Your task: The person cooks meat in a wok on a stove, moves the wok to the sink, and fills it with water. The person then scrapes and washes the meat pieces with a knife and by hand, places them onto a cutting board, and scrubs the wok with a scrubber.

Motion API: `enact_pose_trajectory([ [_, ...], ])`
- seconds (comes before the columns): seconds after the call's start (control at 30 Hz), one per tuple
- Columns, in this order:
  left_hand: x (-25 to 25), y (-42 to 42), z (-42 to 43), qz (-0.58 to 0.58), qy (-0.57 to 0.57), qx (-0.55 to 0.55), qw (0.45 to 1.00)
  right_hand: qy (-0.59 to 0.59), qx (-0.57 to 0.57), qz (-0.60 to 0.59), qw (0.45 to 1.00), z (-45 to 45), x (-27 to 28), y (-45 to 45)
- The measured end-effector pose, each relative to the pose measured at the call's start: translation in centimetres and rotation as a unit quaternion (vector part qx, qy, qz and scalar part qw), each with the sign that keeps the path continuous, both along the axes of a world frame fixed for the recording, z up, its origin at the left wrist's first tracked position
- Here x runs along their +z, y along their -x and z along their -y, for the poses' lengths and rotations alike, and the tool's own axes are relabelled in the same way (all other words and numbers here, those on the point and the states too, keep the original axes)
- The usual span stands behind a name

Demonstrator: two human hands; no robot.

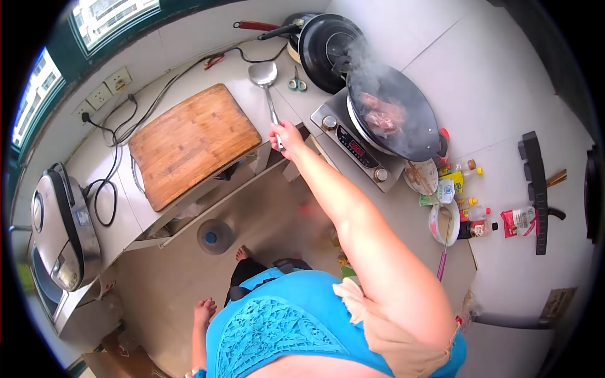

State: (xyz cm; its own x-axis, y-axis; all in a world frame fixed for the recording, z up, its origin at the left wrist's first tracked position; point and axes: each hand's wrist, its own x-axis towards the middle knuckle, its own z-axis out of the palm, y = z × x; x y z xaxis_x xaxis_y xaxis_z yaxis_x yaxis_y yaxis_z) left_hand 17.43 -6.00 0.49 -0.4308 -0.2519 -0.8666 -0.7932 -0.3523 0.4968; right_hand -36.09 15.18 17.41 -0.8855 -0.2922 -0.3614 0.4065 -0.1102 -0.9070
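My right hand (287, 138) grips the handle of a metal wok spatula (263, 75). Its broad blade points away from me over the white counter, between the cutting board and the scissors; whether it touches the counter I cannot tell. To the right of that hand a dark wok (413, 142) sits on an induction cooker (353, 148) with a lit red display. Reddish-brown meat (382, 114) lies in the wok, and steam rises off it. My left hand (203, 310) hangs low at my side, fingers loosely bent and apart, holding nothing.
A wooden cutting board (195, 145) lies on the left counter, with a rice cooker (66, 227) beyond it. Small scissors (297, 82) and a black pan (328, 50) are at the back. A white bowl (435, 227) with a ladle and several bottles stand right of the cooker.
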Motion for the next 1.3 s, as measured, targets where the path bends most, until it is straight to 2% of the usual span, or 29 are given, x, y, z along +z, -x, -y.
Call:
enact_pose_trajectory([
  [0.03, -4.9, -4.1, 0.8, -0.050, -0.071, 0.086, 0.992, -0.078, -0.025, -0.030, 0.996, 1.5, -0.1, 0.8],
  [0.07, -9.3, -7.5, 1.2, -0.022, -0.043, 0.050, 0.998, -0.136, -0.048, -0.094, 0.985, 2.9, -1.2, 2.0],
  [0.1, -11.2, -9.3, 1.7, 0.005, -0.020, 0.016, 1.000, -0.193, -0.070, -0.156, 0.966, 3.9, -2.6, 3.3],
  [0.17, -11.1, -10.4, 2.4, 0.035, -0.007, -0.003, 0.999, -0.311, -0.074, -0.277, 0.906, 3.8, -3.3, 3.8],
  [0.23, -10.9, -10.1, 3.2, 0.041, -0.005, -0.008, 0.999, -0.426, -0.035, -0.388, 0.817, 3.4, -1.4, 2.5],
  [0.27, -10.8, -9.7, 3.6, 0.039, -0.007, -0.010, 0.999, -0.348, -0.041, -0.411, 0.842, 2.3, 0.6, 0.1],
  [0.33, -10.6, -7.9, 4.6, 0.029, -0.011, -0.009, 0.999, -0.356, -0.103, -0.444, 0.816, -2.1, 3.2, -4.6],
  [0.37, -10.4, -6.9, 5.1, 0.022, -0.015, -0.009, 1.000, -0.384, -0.172, -0.509, 0.751, -4.8, 4.0, -6.9],
  [0.43, -8.4, -3.8, 5.9, 0.007, -0.022, -0.006, 1.000, -0.499, -0.255, -0.513, 0.650, -12.0, 4.7, -10.0],
  [0.5, -4.3, 0.1, 6.4, -0.010, -0.027, -0.007, 1.000, -0.620, -0.325, -0.407, 0.587, -17.8, 5.6, -12.1],
  [0.53, -2.6, 1.6, 6.6, -0.021, -0.030, -0.004, 0.999, -0.684, -0.331, -0.318, 0.567, -19.8, 6.1, -12.5],
  [0.57, -1.1, 3.1, 6.8, -0.034, -0.032, -0.007, 0.999, -0.725, -0.324, -0.295, 0.531, -21.2, 6.1, -12.6],
  [0.63, -0.2, 6.0, 7.5, -0.049, -0.032, -0.020, 0.998, -0.774, -0.247, -0.195, 0.550, -22.9, 5.8, -12.1],
  [0.73, -1.5, 8.4, 8.5, -0.037, -0.030, -0.057, 0.997, -0.763, -0.244, -0.184, 0.570, -23.5, 5.6, -11.7],
  [0.93, -0.9, 8.7, 8.7, -0.051, -0.046, -0.081, 0.994, -0.765, -0.226, -0.220, 0.562, -23.8, 5.1, -11.7],
  [1.07, -3.9, 5.8, 9.6, -0.049, -0.053, -0.072, 0.995, -0.768, -0.210, -0.231, 0.559, -23.8, 5.4, -12.1],
  [1.17, -8.5, 3.0, 10.7, -0.030, -0.044, -0.063, 0.997, -0.764, -0.207, -0.226, 0.567, -23.9, 5.6, -12.1],
  [1.3, -9.5, 2.0, 10.9, -0.020, -0.048, -0.049, 0.997, -0.768, -0.202, -0.208, 0.571, -24.0, 5.5, -12.1],
])
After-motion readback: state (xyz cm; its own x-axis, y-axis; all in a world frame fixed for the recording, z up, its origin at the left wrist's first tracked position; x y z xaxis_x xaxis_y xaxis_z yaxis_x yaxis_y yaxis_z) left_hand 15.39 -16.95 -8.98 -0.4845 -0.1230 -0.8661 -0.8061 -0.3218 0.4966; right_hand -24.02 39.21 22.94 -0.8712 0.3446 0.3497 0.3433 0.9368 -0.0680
